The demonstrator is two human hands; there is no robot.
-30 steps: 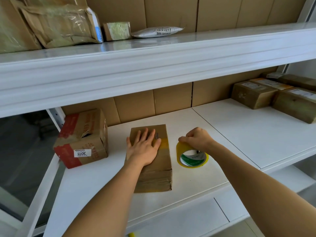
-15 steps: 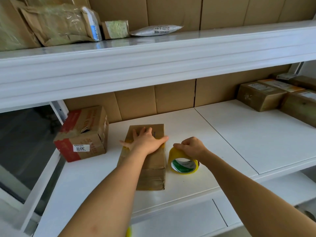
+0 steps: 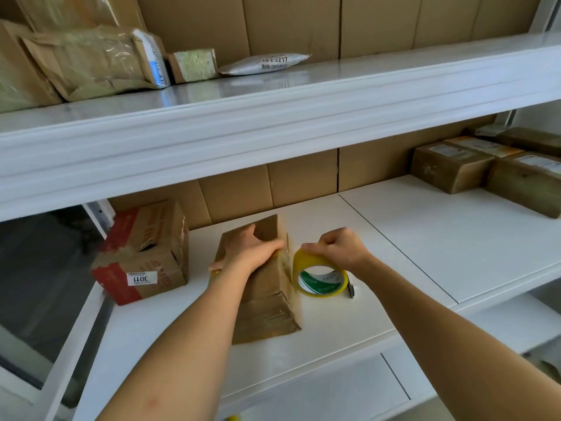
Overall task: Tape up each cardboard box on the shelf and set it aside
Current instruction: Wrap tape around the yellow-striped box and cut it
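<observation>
My left hand lies across top of brown cardboard box at front of middle shelf, fingers curling over its right edge, gripping. My right hand clenched round top of yellow tape roll, roll standing just beside box's right side. Tape strip to box possibly there, too blurred to tell. Red-printed box sits left, taped boxes far right.

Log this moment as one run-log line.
left hand: grips brown box | right hand: holds tape roll beside box | red-and-brown box: left, untouched
</observation>
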